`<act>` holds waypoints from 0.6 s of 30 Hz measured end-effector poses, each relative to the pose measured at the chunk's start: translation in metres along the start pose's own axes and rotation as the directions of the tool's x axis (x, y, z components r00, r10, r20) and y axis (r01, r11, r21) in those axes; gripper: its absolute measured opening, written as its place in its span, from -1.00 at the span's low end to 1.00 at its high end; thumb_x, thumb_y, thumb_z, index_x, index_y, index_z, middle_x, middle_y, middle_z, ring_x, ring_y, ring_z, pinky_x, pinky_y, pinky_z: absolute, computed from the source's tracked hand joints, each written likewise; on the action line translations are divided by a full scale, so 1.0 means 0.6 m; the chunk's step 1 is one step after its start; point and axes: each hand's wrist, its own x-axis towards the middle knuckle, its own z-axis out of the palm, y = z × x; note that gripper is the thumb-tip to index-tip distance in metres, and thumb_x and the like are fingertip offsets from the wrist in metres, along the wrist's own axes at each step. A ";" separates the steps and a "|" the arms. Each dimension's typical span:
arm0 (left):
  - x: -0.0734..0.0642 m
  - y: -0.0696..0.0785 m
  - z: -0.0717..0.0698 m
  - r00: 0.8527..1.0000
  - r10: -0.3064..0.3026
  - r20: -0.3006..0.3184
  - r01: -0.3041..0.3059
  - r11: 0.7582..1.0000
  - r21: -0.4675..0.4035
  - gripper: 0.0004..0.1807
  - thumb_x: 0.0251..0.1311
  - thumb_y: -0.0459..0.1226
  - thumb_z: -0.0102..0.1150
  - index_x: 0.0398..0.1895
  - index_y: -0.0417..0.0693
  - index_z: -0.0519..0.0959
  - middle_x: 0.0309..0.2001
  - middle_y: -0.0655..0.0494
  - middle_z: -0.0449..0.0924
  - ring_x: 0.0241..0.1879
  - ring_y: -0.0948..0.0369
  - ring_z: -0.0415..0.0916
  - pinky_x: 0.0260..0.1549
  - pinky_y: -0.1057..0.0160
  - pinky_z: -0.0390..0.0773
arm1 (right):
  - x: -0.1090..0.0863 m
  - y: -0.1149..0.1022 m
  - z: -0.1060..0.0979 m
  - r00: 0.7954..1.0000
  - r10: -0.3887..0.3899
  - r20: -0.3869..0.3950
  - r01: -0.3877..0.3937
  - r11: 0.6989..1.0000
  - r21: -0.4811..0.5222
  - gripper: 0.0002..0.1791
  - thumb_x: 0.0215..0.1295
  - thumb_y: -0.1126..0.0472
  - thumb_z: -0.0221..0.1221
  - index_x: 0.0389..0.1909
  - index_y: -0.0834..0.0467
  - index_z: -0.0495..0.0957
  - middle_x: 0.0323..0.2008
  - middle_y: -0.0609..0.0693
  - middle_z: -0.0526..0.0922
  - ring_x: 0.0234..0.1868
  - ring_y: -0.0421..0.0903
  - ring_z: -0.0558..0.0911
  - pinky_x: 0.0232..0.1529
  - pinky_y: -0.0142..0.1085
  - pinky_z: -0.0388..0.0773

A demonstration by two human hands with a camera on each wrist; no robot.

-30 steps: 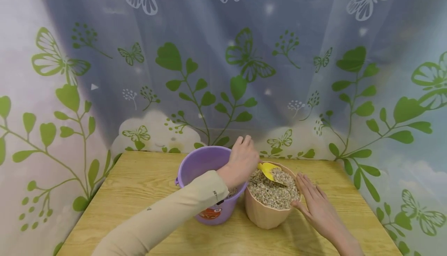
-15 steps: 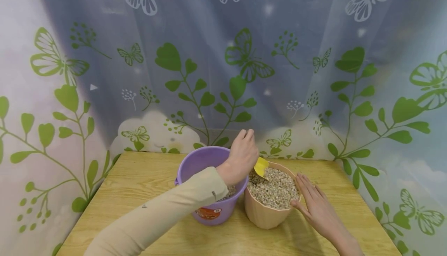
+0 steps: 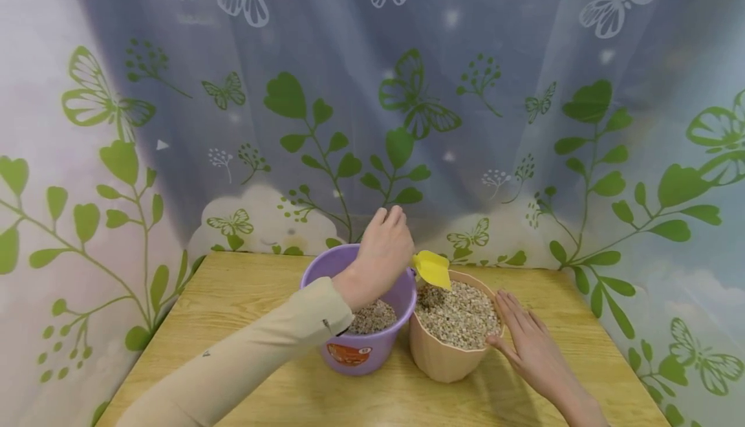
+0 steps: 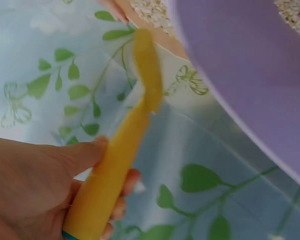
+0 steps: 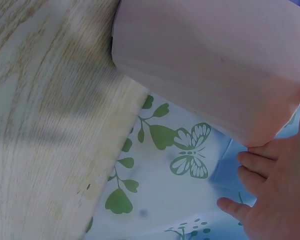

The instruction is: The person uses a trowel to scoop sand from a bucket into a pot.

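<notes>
My left hand (image 3: 381,246) is raised over the purple bucket (image 3: 317,268) and grips a toy shovel by its yellow handle (image 4: 110,172). The shovel's yellow blade (image 3: 433,269) hangs tilted above the left rim of the peach flowerpot (image 3: 445,359). Coarse pale grit (image 3: 462,317) fills the pot nearly to its rim, with a darker hollow (image 3: 431,297) at the left. More grit (image 3: 372,318) lies inside the bucket. With fairly straight fingers, my right hand (image 3: 532,349) rests against the pot's right side. Whether the blade carries grit I cannot tell.
Bucket and pot stand side by side on a wood-grain table (image 3: 244,297). Directly behind the table's far edge hangs a curtain (image 3: 326,58) printed with leaves and butterflies, which also encloses both sides.
The left hand has moved left and up, lifting the shovel's blade out of the grit towards the bucket. The right hand has stayed against the pot.
</notes>
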 end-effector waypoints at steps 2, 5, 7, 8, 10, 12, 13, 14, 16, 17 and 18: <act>-0.011 -0.016 0.013 0.998 -0.050 -0.032 0.048 0.996 -0.073 -0.59 0.44 0.08 0.08 -0.42 0.03 0.65 -0.29 0.17 0.48 -0.13 0.17 0.25 -0.12 0.24 0.24 | 0.001 -0.001 0.000 1.000 -0.009 -0.008 0.009 1.000 -0.004 -0.13 0.47 -0.14 0.12 0.59 0.20 0.02 0.54 0.26 0.12 0.52 0.26 0.16 0.34 0.30 0.14; -0.033 -0.039 0.034 0.991 -0.120 -0.056 0.109 0.979 -0.173 -0.48 0.39 0.19 0.04 -0.42 -0.04 0.64 -0.30 0.14 0.47 -0.14 0.16 0.28 -0.14 0.23 0.26 | 0.003 -0.007 0.000 0.999 -0.029 -0.026 0.029 1.000 -0.011 -0.11 0.46 -0.13 0.14 0.61 0.16 -0.01 0.55 0.24 0.12 0.53 0.22 0.14 0.38 0.26 0.13; -0.050 -0.055 0.048 0.985 -0.156 -0.067 0.139 0.968 -0.210 -0.48 0.38 0.17 0.06 -0.44 -0.07 0.62 -0.31 0.11 0.46 -0.15 0.14 0.29 -0.16 0.22 0.27 | 0.006 -0.014 -0.001 0.998 -0.052 -0.036 0.051 0.999 -0.019 -0.10 0.45 -0.12 0.15 0.61 0.15 -0.03 0.55 0.23 0.12 0.55 0.19 0.12 0.41 0.23 0.11; -0.059 -0.062 0.055 0.983 -0.173 -0.068 0.155 0.963 -0.219 -0.48 0.39 0.16 0.06 -0.44 -0.08 0.61 -0.30 0.10 0.45 -0.15 0.13 0.29 -0.16 0.21 0.27 | 0.009 -0.018 -0.002 0.997 -0.063 -0.038 0.062 0.998 -0.021 -0.10 0.45 -0.11 0.15 0.61 0.15 -0.03 0.56 0.22 0.11 0.55 0.18 0.11 0.41 0.22 0.11; -0.076 -0.076 0.068 0.978 -0.201 -0.059 0.183 0.956 -0.230 -0.48 0.40 0.15 0.07 -0.40 -0.12 0.61 -0.27 0.06 0.49 -0.13 0.11 0.31 -0.12 0.19 0.29 | 0.016 -0.030 -0.002 0.996 -0.083 -0.038 0.082 0.996 -0.025 -0.09 0.43 -0.11 0.17 0.61 0.16 -0.03 0.56 0.21 0.11 0.56 0.17 0.10 0.41 0.22 0.12; -0.092 -0.087 0.080 0.974 -0.226 -0.028 0.213 0.947 -0.240 -0.48 0.41 0.14 0.06 -0.34 -0.15 0.61 -0.21 0.02 0.53 -0.09 0.09 0.33 -0.11 0.17 0.30 | 0.025 -0.043 -0.001 0.993 -0.109 -0.039 0.108 0.994 -0.028 -0.08 0.42 -0.10 0.19 0.60 0.19 -0.01 0.55 0.21 0.12 0.55 0.19 0.11 0.39 0.23 0.14; -0.099 -0.092 0.086 0.971 -0.237 -0.006 0.228 0.941 -0.248 -0.48 0.42 0.14 0.06 -0.31 -0.16 0.61 -0.19 0.01 0.53 -0.07 0.08 0.33 -0.10 0.16 0.30 | 0.030 -0.050 -0.001 0.992 -0.118 -0.040 0.117 0.993 -0.028 -0.08 0.42 -0.09 0.20 0.60 0.20 0.00 0.56 0.21 0.12 0.54 0.20 0.13 0.39 0.22 0.15; -0.106 -0.096 0.091 0.969 -0.246 0.013 0.241 0.935 -0.259 -0.48 0.42 0.13 0.05 -0.30 -0.17 0.61 -0.18 0.00 0.54 -0.07 0.08 0.34 -0.10 0.16 0.30 | 0.035 -0.057 0.001 0.991 -0.130 -0.041 0.129 0.991 -0.026 -0.08 0.41 -0.08 0.20 0.59 0.21 0.00 0.56 0.21 0.12 0.54 0.21 0.14 0.42 0.19 0.13; -0.120 -0.102 0.102 0.964 -0.264 0.031 0.262 0.921 -0.289 -0.49 0.40 0.12 0.10 -0.33 -0.19 0.60 -0.19 -0.01 0.53 -0.07 0.07 0.35 -0.13 0.15 0.32 | 0.047 -0.071 0.004 0.981 -0.179 -0.068 0.177 0.984 -0.035 -0.09 0.40 -0.07 0.21 0.57 0.26 0.04 0.54 0.24 0.14 0.51 0.25 0.19 0.51 0.05 0.01; -0.126 -0.104 0.108 0.963 -0.269 0.033 0.266 0.916 -0.299 -0.49 0.38 0.11 0.13 -0.35 -0.19 0.60 -0.20 -0.02 0.53 -0.07 0.07 0.36 -0.13 0.14 0.31 | 0.053 -0.078 0.006 0.977 -0.201 -0.077 0.199 0.979 -0.037 -0.10 0.42 -0.09 0.19 0.57 0.27 0.05 0.54 0.25 0.15 0.50 0.25 0.20 0.52 0.01 -0.01; -0.131 -0.105 0.114 0.962 -0.270 0.035 0.268 0.914 -0.304 -0.50 0.36 0.10 0.16 -0.37 -0.19 0.60 -0.22 -0.01 0.52 -0.07 0.07 0.36 -0.12 0.13 0.31 | 0.059 -0.086 0.008 0.972 -0.220 -0.082 0.218 0.975 -0.037 -0.11 0.41 -0.07 0.20 0.56 0.29 0.06 0.53 0.26 0.15 0.49 0.26 0.21 0.52 0.02 0.00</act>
